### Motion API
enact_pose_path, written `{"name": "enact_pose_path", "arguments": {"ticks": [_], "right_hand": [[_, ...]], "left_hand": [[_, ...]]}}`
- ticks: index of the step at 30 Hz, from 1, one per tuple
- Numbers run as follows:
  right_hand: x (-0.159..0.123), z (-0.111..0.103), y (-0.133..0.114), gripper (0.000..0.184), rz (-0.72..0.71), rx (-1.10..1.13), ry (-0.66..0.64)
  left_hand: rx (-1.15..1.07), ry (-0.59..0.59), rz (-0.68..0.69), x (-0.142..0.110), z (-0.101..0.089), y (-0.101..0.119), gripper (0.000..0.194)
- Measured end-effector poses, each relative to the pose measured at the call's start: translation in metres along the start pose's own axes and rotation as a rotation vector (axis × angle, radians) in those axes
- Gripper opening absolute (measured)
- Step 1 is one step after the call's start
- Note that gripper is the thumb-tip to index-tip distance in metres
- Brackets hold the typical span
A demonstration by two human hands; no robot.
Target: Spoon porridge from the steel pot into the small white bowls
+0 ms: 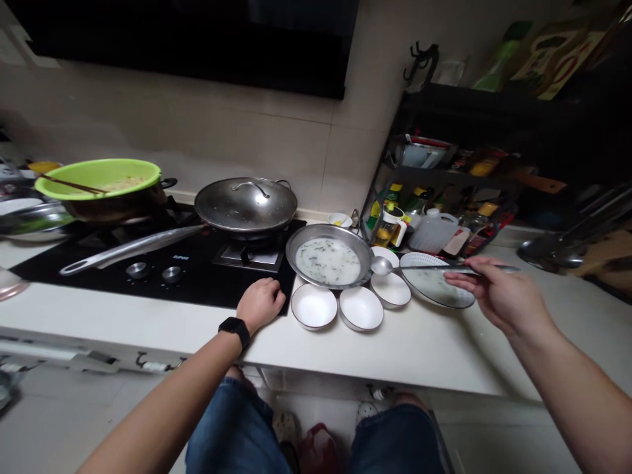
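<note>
My right hand [498, 293] grips the long handle of a metal ladle [382, 265], whose bowl hovers by the right rim of a wide metal basin [291, 257]. White soup with green bits [328, 261] fills much of that basin. Close in front of it stand white bowls, one at the left [314, 307], one in the middle [361, 309] and one at the right [390, 289]. Under the ladle handle lies a patterned plate [461, 299] with pale liquid. My left hand [261, 306] rests at the cooktop's front edge, fingers curled; anything inside them is hidden.
A lidded wok [245, 205] sits on the black cooktop [162, 253], its long handle [133, 249] reaching left. Behind it at left is a green colander [99, 172] on a pot. Bottles and jugs [433, 230] fill the rack at right. A range hood [197, 46] hangs overhead.
</note>
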State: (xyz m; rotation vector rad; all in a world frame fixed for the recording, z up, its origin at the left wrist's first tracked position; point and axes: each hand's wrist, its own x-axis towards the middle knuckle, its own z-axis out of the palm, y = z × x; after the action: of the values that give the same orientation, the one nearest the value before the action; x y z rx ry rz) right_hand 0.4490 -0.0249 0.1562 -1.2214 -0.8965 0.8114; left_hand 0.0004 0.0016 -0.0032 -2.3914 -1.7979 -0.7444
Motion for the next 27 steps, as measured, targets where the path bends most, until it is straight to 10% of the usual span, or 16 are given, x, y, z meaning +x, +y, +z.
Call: {"name": "enact_pose_path", "arguments": {"ticks": [8, 14, 19, 27], "right_hand": [[0.007, 0.094, 0.041, 0.028, -0.167, -0.204, -0.242], [-0.018, 0.118, 0.061, 0.015, -0.878, -0.750, -0.694], [-0.034, 0.099, 0.036, 0.020, -1.056, -0.856, -0.770], [-0.050, 0.001, -0.005, 0.022, -0.676, -0.761, -0.312]], "left_hand": [[0.009, -0.012, -0.015, 0.001, 0.000, 0.000, 0.021], [-0.013, -0.031, -0.036, 0.002, -0.001, 0.000, 0.021], [-0.016, -0.023, -0.037, 0.001, -0.001, 0.000, 0.021], [-0.015, -0.013, -0.019, 0.000, 0.000, 0.000, 0.021]]}}
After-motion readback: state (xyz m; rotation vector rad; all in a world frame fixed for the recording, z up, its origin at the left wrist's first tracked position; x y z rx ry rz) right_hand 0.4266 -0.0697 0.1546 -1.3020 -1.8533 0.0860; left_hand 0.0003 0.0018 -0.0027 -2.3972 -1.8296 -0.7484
